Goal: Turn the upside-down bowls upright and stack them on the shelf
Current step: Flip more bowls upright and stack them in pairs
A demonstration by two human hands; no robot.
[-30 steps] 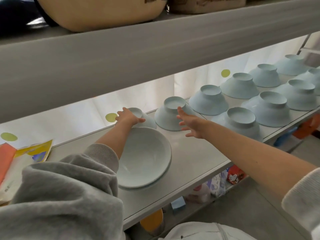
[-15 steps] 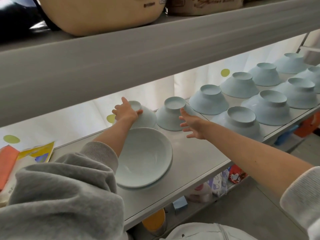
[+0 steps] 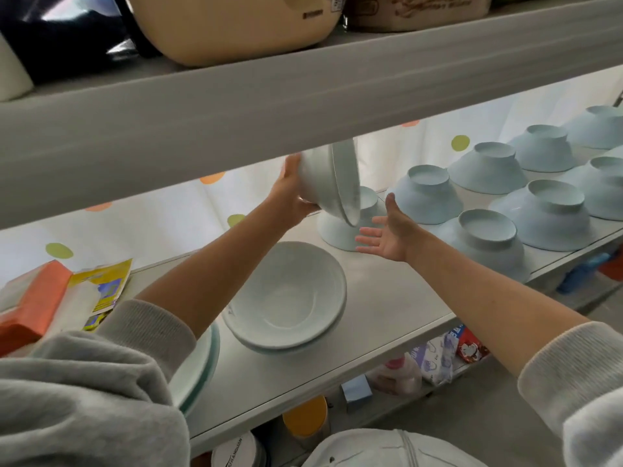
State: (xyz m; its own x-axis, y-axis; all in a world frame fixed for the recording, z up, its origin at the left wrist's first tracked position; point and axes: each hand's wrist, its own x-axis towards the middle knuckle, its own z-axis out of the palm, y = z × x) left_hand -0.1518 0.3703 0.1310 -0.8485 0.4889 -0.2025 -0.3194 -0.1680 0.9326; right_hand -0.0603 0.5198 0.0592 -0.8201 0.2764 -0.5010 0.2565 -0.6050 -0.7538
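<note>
left hand [image 3: 289, 194] grips tilted bowl [image 3: 322, 183], top hidden by upper shelf [image 3: 303, 106]; right hand [image 3: 391, 234] open.

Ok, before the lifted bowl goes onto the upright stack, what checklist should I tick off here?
1. Grip: ok, the left hand holds the lifted bowl.
2. Bowl turned upright: not ok, it is on its side, with the opening facing right.
3. Support: ok, the right hand is open, palm up, beside the rim.
4. Landing spot: ok, nothing lies in the upright stack.
5. Clearance under the upper shelf: cannot tell, its front edge hides the bowl's top.
</note>
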